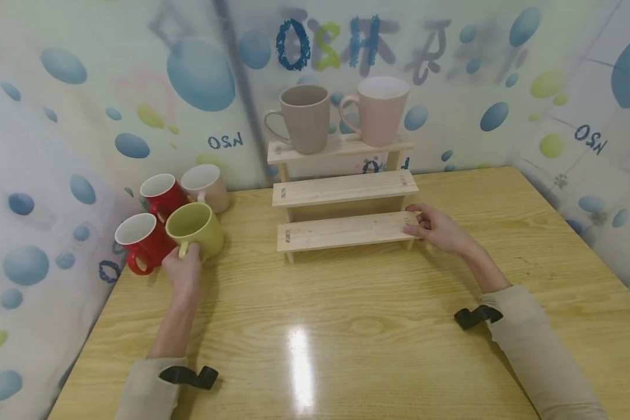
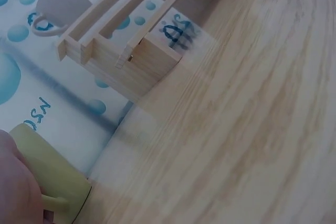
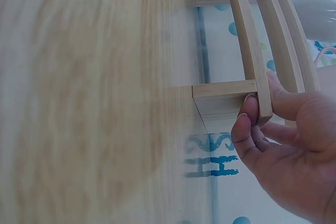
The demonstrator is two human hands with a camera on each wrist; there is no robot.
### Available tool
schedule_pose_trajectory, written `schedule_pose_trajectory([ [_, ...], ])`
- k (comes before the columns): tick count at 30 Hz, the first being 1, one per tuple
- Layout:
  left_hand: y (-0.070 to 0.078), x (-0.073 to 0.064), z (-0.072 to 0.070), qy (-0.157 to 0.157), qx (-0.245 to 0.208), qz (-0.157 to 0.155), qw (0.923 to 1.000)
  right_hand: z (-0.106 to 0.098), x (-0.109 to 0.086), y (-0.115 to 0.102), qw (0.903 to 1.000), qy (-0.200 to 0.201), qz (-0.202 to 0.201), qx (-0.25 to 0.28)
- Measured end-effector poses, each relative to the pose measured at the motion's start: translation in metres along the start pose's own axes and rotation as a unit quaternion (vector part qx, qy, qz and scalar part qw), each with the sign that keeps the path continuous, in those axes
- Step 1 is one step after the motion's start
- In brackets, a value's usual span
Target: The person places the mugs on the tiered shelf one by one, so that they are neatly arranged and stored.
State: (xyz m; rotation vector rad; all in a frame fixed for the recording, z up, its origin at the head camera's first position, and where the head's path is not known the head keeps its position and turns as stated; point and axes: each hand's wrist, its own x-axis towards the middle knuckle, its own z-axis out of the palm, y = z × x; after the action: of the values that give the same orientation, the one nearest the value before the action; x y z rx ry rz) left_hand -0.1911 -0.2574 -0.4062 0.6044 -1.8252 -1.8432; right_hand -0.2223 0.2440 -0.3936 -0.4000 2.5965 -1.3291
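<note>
Apparently fetching, the left hand [image 1: 183, 273] grips a green mug [image 1: 203, 228], likely needing a rightward carry to the rack [image 1: 343, 231] the right hand [image 1: 443, 230] pinches.

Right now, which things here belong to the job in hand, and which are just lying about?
In the job, it seems:
green mug, in the left hand
wooden rack, gripped by the right hand

Untouched, perhaps just lying about:
grey mug and pink mug, atop the rack
near red mug, far red mug and pale mug, on the table

A blue-spotted backdrop [image 1: 202, 76] rises behind and beside the wood-grained table [image 1: 378, 326].
</note>
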Motion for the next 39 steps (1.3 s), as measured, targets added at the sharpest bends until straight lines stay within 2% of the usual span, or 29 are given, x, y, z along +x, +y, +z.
schedule_pose_trajectory([
  [7,0.001,0.001,-0.002,0.022,0.033,0.017,0.9991,-0.001,0.0,0.0,1.0,-0.004,-0.004,0.003],
  [16,0.002,0.003,-0.001,0.059,0.024,0.044,0.997,0.0,0.0,0.001,1.0,-0.002,-0.004,0.007],
  [22,0.005,0.0,0.0,0.053,0.022,0.078,0.9953,0.0,0.0,0.001,0.9999,-0.002,-0.006,0.009],
  [29,0.019,-0.009,0.006,0.05,-0.032,0.124,0.9905,-0.001,0.0,0.001,0.9999,-0.003,-0.009,0.006],
  [39,0.041,-0.024,0.014,0.029,-0.073,0.126,0.9889,-0.001,0.0,0.001,1.0,-0.001,-0.01,0.001],
])
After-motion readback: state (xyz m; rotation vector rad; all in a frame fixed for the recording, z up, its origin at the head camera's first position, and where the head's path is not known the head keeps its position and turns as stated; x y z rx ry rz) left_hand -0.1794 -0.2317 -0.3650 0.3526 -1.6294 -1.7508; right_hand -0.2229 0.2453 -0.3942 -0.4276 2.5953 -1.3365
